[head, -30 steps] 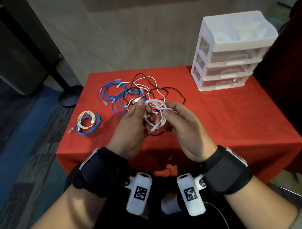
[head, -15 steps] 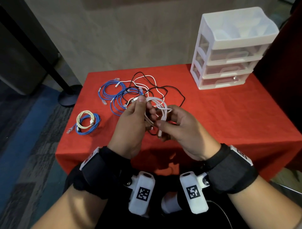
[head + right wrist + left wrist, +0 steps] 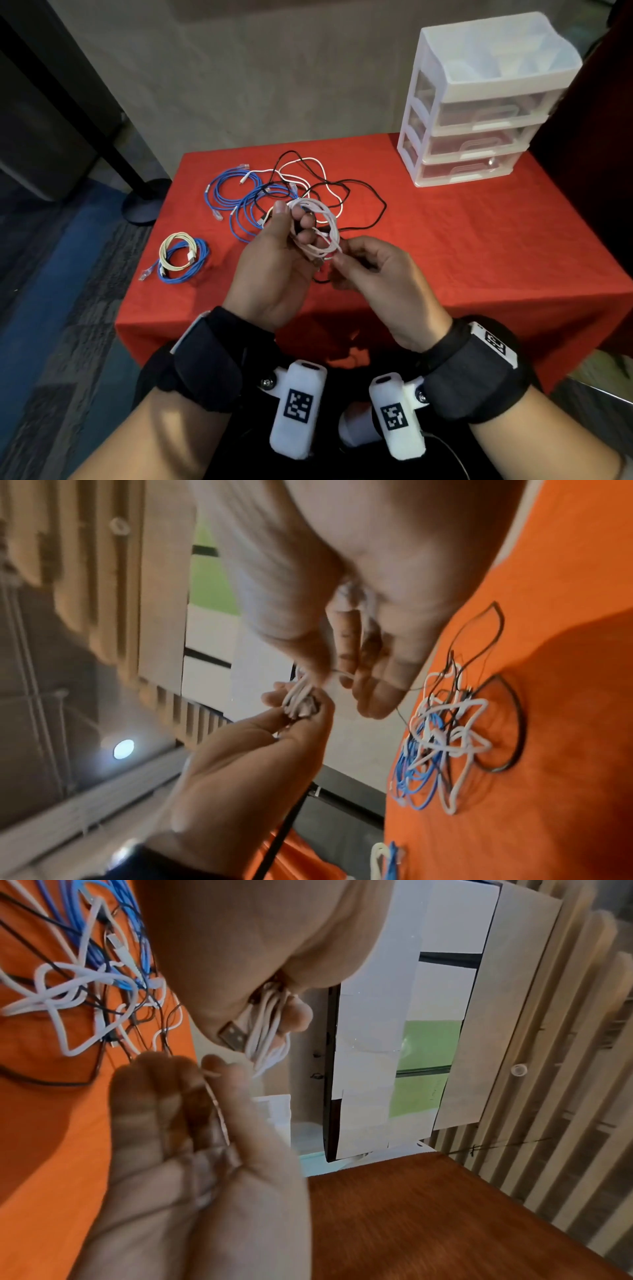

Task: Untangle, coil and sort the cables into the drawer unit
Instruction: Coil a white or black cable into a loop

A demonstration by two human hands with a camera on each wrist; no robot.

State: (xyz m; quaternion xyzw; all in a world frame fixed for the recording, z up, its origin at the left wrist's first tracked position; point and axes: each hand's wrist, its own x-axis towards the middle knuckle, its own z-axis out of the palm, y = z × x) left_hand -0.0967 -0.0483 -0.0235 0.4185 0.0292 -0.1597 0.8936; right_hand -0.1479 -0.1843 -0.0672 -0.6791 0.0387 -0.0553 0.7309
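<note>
My left hand holds a small coil of white cable upright above the red table, thumb on top and fingers through the loops. My right hand pinches the coil's loose end at its lower right. In the left wrist view the white coil and its USB plug sit in my left fingers. In the right wrist view my right fingertips pinch the strand beside the white coil. A tangle of blue, white and black cables lies behind my hands.
A white three-drawer unit stands at the table's back right, its drawers closed. A coiled cream cable on a coiled blue cable lies near the left edge. A loose blue coil lies at the back left. A black stand base is on the floor.
My right hand has shifted its pinch along the loose white end to the coil's lower right. My left hand keeps its hold on the coil.
</note>
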